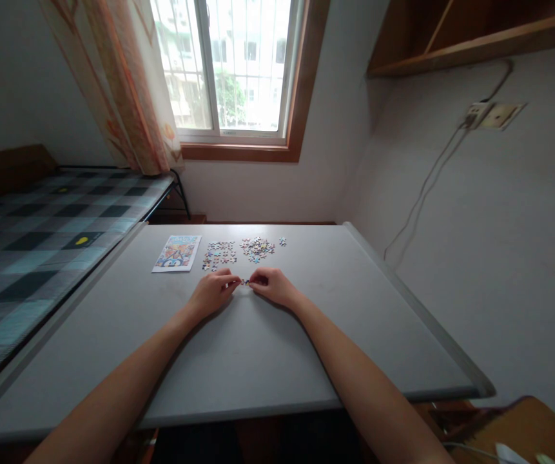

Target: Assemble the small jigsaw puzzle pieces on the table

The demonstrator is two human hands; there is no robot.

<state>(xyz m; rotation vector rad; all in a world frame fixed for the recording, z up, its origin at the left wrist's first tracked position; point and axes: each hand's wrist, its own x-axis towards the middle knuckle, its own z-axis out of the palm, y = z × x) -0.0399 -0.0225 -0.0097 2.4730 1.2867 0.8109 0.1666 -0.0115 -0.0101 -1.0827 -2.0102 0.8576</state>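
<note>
Nearest the camera, both forearms run up the grey tabletop (238, 361) and meet just past its middle, where the left hand (213, 293) and the right hand (272, 285) face each other, fingertips pinched on small puzzle pieces (244, 282) held between them just above or on the surface; the pieces are too small to tell whether they are already locked together. My judgement is that the step in hand is fitting one piece to another, and doing it well means keeping both wrists resting on the tabletop for steadiness, lining up tab and hollow flat against the surface, and pressing lightly straight down rather than forcing an edge that resists; if the colours do not run on across the seam, turn the piece or swap it. Beyond the hands, toward 12 o'clock, lie two loose clusters of pieces (219, 254), the right one (256, 248) denser, with a tiny stray group (282, 241) at about 1 o'clock. At 11 o'clock a printed picture card (177, 252) lies flat, useful for checking colours. Farther off, a bed with a checked cover (40, 238) stands at 9 o'clock and a window (229, 64) at 12 o'clock
</note>
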